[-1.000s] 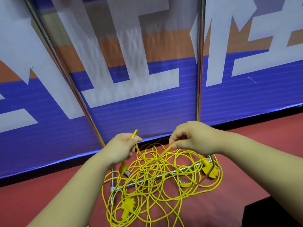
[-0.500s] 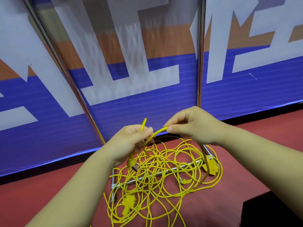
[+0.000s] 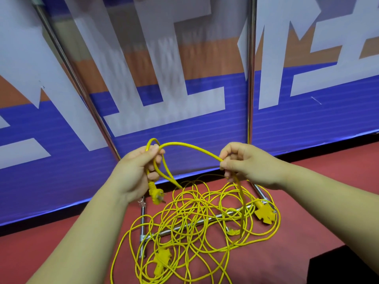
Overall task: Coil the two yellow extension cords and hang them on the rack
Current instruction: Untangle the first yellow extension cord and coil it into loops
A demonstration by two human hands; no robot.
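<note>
**First coil being started.** One yellow cord (image 3: 190, 144) is gripped near its plug (image 3: 156, 195) by the left hand (image 3: 137, 173), whose fingers are curled round a small loop. The same cord is pinched further along by the right hand (image 3: 248, 162). The remaining length of both cords lies in a tangle (image 3: 190, 214) on the red floor (image 3: 307, 201), draped over the rack's base bars (image 3: 142, 222). A further length is to be drawn up next. Snagging on the bars and a socket block (image 3: 263, 212) is judged likely.
</note>
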